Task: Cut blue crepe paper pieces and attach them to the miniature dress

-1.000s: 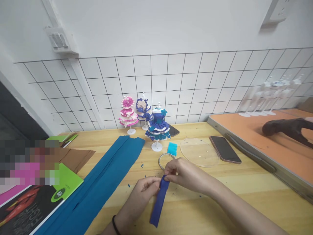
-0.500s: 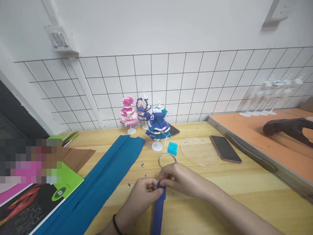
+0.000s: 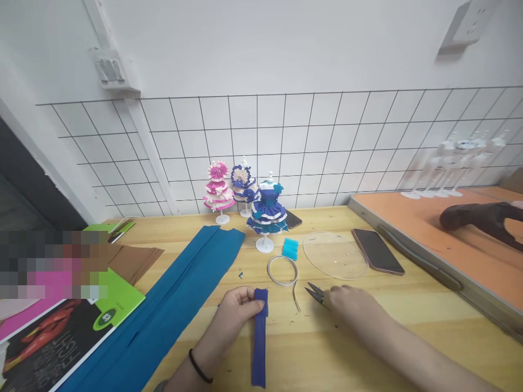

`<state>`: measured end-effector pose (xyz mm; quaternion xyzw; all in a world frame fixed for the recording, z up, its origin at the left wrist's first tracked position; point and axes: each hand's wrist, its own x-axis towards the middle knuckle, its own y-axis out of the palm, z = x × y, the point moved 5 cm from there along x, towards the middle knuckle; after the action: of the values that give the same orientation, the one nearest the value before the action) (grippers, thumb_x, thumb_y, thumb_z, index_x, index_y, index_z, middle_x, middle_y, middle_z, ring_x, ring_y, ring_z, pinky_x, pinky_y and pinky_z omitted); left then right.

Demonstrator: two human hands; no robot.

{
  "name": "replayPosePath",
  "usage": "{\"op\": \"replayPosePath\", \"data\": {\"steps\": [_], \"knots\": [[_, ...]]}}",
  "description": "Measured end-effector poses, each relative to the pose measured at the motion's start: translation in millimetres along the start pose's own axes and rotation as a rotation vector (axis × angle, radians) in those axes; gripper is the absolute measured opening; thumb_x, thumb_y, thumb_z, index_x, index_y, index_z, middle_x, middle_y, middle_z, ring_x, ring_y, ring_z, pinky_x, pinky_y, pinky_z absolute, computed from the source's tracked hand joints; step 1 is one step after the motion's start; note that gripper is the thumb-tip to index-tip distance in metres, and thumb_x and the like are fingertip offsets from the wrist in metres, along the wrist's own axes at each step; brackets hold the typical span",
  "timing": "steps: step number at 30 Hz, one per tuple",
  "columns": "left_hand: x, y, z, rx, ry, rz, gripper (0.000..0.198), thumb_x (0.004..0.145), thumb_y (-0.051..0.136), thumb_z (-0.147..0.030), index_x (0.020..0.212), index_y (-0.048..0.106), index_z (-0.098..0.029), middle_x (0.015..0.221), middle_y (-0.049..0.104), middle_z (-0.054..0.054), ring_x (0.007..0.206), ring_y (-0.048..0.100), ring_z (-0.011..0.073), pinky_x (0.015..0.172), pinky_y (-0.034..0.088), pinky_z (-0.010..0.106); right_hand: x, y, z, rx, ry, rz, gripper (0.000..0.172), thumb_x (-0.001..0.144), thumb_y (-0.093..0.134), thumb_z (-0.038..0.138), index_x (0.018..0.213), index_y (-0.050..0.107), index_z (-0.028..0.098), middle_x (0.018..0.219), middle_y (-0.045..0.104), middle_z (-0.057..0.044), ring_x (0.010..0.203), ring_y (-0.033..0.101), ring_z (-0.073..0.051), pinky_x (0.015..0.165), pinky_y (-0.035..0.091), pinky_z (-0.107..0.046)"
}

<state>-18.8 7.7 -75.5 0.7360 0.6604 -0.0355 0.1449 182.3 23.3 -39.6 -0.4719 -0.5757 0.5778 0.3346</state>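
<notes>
Between the thumb and fingers of my left hand (image 3: pixel 236 314) is the top end of a folded dark blue paper strip (image 3: pixel 259 351), which hangs down toward me. My right hand (image 3: pixel 353 309) is closed around a pair of scissors (image 3: pixel 315 294) low over the table. The dark blades point left and stand apart; the handles are hidden in the hand. A coil of silvery wire (image 3: pixel 283 271), its loose tail running toward me, lies between the two hands. Just beyond it is a small turquoise piece (image 3: pixel 290 249).
Three little dress stands, one blue (image 3: pixel 267 218), rise near the wall. Teal paper (image 3: pixel 180 283) stretches along the left beside packages (image 3: pixel 131 294). A clear round sheet (image 3: pixel 335 256) and a phone (image 3: pixel 378 251) lie right, before an orange-topped raised board (image 3: pixel 449 234).
My right hand has left the strip's top end, moved right and taken hold of the scissors. My left hand still pinches the strip, shifted slightly left.
</notes>
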Motion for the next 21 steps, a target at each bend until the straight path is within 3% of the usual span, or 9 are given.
{"op": "replayPosePath", "data": {"steps": [3,6,9,12,16,21], "knots": [[0,-0.7,1,-0.036,0.0,0.0,0.009,0.058,0.065,-0.02,0.059,0.06,-0.013,0.062,0.064,0.002,0.059,0.055,0.0126,0.06,0.041,0.024,-10,19,0,-0.066,0.023,-0.029,0.038,0.062,0.038,-0.013,0.075,0.064,0.011,0.073,0.064,-0.016,0.067,0.061,-0.029,0.046,0.037,-0.027],[0,-0.4,2,-0.066,-0.007,0.027,0.008,0.059,0.064,-0.019,0.061,0.06,-0.013,0.062,0.063,0.002,0.06,0.055,0.0127,0.06,0.041,0.024,-19,25,-10,-0.003,0.059,-0.083,0.034,0.065,0.039,-0.009,0.077,0.063,0.013,0.074,0.064,-0.013,0.067,0.061,-0.027,0.051,0.04,-0.029],[0,0.1,3,-0.077,-0.01,0.042,0.009,0.06,0.064,-0.019,0.062,0.059,-0.012,0.063,0.062,0.003,0.06,0.054,0.0128,0.061,0.04,0.025,-28,16,-15,0.316,0.042,-0.112,0.027,0.072,0.042,0.002,0.078,0.061,0.019,0.074,0.064,-0.007,0.067,0.06,-0.023,0.056,0.041,-0.026],[-2,0.7,2,-0.086,-0.003,0.042,0.009,0.06,0.064,-0.019,0.061,0.058,-0.012,0.061,0.061,0.002,0.059,0.053,0.0119,0.06,0.04,0.024,-37,2,-3,0.675,-0.049,-0.122,0.023,0.082,0.039,0.02,0.08,0.062,0.021,0.076,0.065,-0.005,0.071,0.059,-0.021,0.058,0.042,-0.024],[-5,3.2,-2,-0.066,0.002,0.047,0.009,0.06,0.064,-0.018,0.06,0.057,-0.013,0.059,0.059,0.001,0.057,0.052,0.0111,0.057,0.039,0.022,-38,4,29,0.978,-0.175,0.095,0.033,0.084,0.037,0.04,0.076,0.061,0.018,0.072,0.061,-0.002,0.067,0.053,-0.017,0.057,0.04,-0.021],[-6,7.2,-3,-0.017,0.013,0.065,0.008,0.061,0.063,-0.015,0.06,0.056,-0.012,0.059,0.059,0.001,0.057,0.05,0.0109,0.057,0.038,0.022,-25,17,44,1.081,-0.183,0.299,0.046,0.082,0.033,0.053,0.067,0.054,0.015,0.056,0.039,0.004,0.051,0.034,-0.009,0.046,0.029,-0.018]]}}
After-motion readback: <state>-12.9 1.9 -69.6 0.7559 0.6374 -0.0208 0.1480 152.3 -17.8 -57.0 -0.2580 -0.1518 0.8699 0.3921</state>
